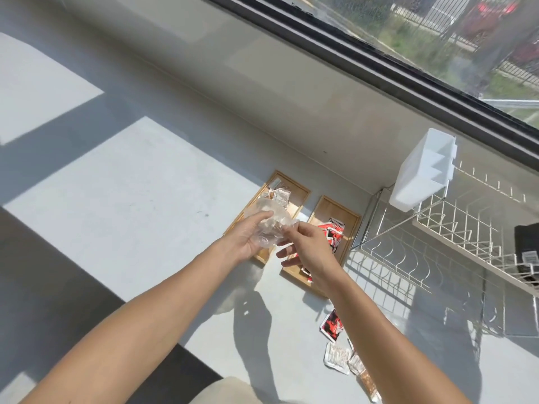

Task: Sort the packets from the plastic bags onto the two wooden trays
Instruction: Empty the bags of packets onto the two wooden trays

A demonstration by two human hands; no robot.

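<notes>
A crumpled clear plastic bag [269,225] is held above the counter between both hands. My left hand [246,239] cups it from below and the left. My right hand [306,243] pinches its right edge with thumb and forefinger. Under the bag lies the left wooden tray [300,192], holding silvery clear packets [281,196]. The right wooden tray [323,207] holds red, black and white packets [332,231], partly hidden by my right hand. One red packet [331,325] and a few silvery packets [338,355] lie loose on the counter near my right forearm.
A white wire dish rack [437,249] with a white plastic holder [420,176] stands right of the trays. A black object [528,249] sits at the rack's far right. A wall and window ledge run behind. The grey counter [131,185] extends left in sunlight.
</notes>
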